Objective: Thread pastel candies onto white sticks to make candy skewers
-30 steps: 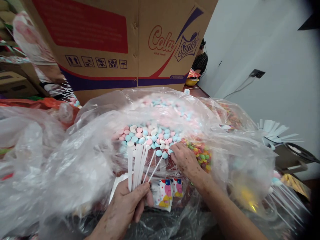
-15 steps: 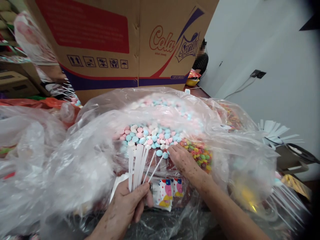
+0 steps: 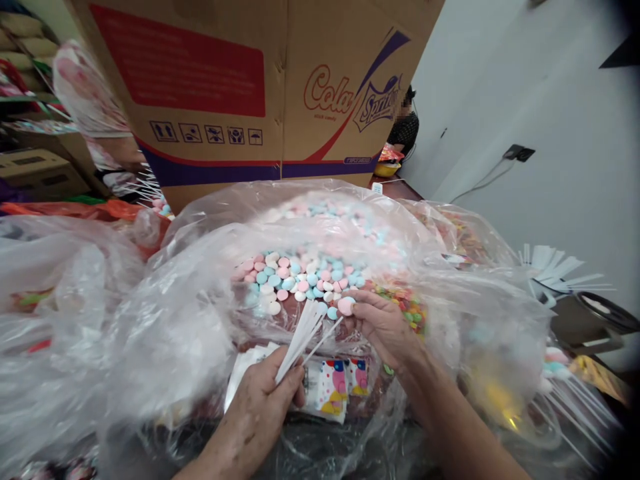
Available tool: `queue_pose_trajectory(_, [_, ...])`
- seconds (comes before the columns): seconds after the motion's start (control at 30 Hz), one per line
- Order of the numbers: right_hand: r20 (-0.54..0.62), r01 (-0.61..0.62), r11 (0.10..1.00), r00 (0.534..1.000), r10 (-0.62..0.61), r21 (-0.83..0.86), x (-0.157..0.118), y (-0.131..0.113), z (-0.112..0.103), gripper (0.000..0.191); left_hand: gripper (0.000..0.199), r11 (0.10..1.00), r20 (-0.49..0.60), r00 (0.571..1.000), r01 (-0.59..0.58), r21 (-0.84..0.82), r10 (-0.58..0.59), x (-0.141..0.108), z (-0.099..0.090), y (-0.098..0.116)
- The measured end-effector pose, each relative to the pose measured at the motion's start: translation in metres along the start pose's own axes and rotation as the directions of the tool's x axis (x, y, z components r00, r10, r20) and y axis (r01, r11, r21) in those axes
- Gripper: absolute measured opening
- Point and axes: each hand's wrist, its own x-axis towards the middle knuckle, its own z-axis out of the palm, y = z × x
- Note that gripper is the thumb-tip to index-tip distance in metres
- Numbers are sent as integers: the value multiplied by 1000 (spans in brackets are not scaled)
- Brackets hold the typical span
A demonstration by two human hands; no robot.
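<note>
Nearest the view, a bundle of white sticks (image 3: 303, 337) is held in the closed left hand (image 3: 265, 393), one stick splayed apart from the rest. Just beyond its tip, a pink sweet (image 3: 346, 305) is pinched between thumb and fingers of the right hand (image 3: 387, 327). Whether that tip is touched by the sweet cannot be told. The sweet is probably best gripped by its rim, lightly, so that it is not chipped; the bundle is best kept snug and low, with the lone stick steadied by the thumb — otherwise it may be twisted or lost among the others.

Beneath the hands, printed packets (image 3: 333, 387) are laid on the dark red table (image 3: 289, 319). Farther in, pink, blue and white sweets (image 3: 300, 277) are spilled beside coloured rings (image 3: 413, 313), both partly covered by a crumpled clear bag (image 3: 170, 320). Behind these, the table is screened by a large carton (image 3: 280, 127). A person in a pale top (image 3: 83, 93) is half hidden at its left edge, and another in black (image 3: 407, 130) at its right — a pale wall (image 3: 560, 87) is seen beyond.
</note>
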Motion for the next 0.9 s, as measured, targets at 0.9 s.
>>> queue_pose_trajectory(0.9, [285,540,525,824,-490,-658,-21,20,-5,30,37,987,-82,993,-69,144,81,-3,12,2])
